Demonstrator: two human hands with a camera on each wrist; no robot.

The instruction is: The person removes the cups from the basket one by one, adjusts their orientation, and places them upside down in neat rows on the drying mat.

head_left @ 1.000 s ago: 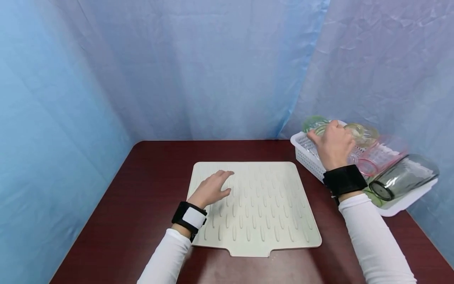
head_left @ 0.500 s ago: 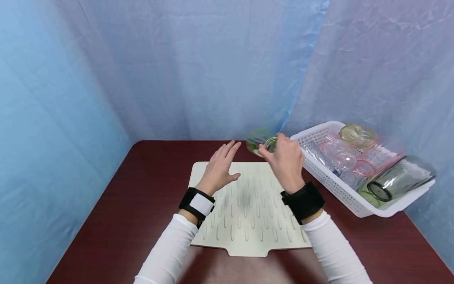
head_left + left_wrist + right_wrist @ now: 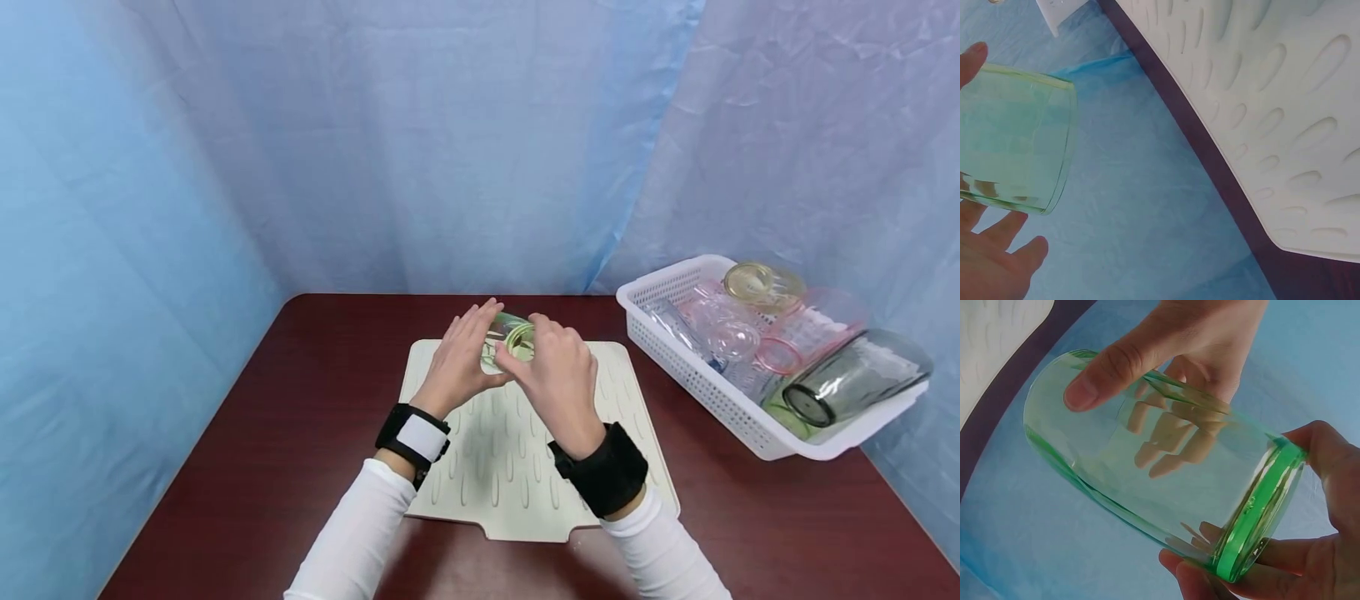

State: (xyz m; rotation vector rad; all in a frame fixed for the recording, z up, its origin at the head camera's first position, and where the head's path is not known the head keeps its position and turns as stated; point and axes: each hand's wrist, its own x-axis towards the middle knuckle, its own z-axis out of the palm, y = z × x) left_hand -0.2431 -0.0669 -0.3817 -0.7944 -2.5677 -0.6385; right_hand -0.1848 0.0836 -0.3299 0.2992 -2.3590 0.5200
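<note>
A clear green drinking glass [image 3: 517, 337] is held tilted over the board, its thick base toward me. My right hand [image 3: 558, 375] grips it near the base; in the right wrist view the right hand's fingers [image 3: 1329, 481] curl round the green base [image 3: 1260, 512]. My left hand [image 3: 465, 358] is around the glass's other end, fingers extended and spread. In the left wrist view the glass's rim [image 3: 1060, 150] points right, between the left thumb [image 3: 971, 62] and fingers; firm contact cannot be made out. Beneath lies a cream ribbed board [image 3: 480, 467].
A white perforated basket [image 3: 697, 400] stands at the right of the dark red table [image 3: 300, 467]. It contains a grey glass [image 3: 855, 375], a yellowish glass [image 3: 761, 283], a pink glass [image 3: 813, 333] and several other clear pieces. Blue cloth [image 3: 450, 150] hangs behind.
My right hand has lifted the green glass out of the basket and brought it left over the board. My left hand has moved up and forward to meet it.
</note>
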